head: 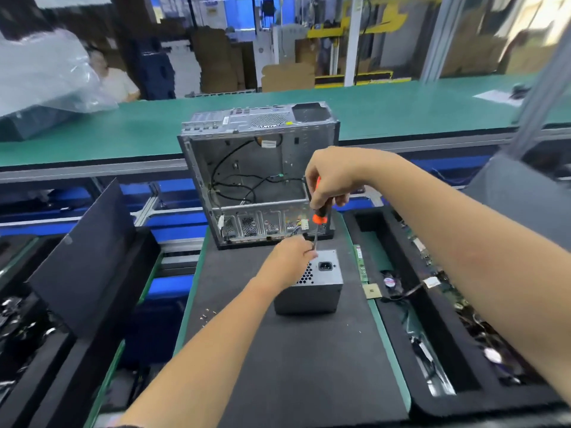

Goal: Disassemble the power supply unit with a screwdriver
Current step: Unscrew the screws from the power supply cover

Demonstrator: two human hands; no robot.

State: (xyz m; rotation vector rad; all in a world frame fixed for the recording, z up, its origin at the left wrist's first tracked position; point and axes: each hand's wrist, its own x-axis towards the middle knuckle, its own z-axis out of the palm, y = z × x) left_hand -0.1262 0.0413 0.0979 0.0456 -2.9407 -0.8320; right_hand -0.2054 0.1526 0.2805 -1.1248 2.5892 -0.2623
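— Power supply (312, 290): where is it?
— On the dark counter (296, 359), just in front of the open computer case (259, 177), socket face up.
— And the hands?
— The right hand (332, 180) has its fingers wrapped round the handle of the orange-and-black screwdriver (319, 216), shaft pointing down at the box's top edge. The left hand (290, 257) rests on that top, fingers curled near the tip; whether they pinch anything, I cannot tell.
— Anything smaller?
— Loose screws (207, 315) lie left of the box.

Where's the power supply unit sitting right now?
In the head view, the power supply unit stands centre frame on the dark mat, just in front of the open computer case, under the left hand.
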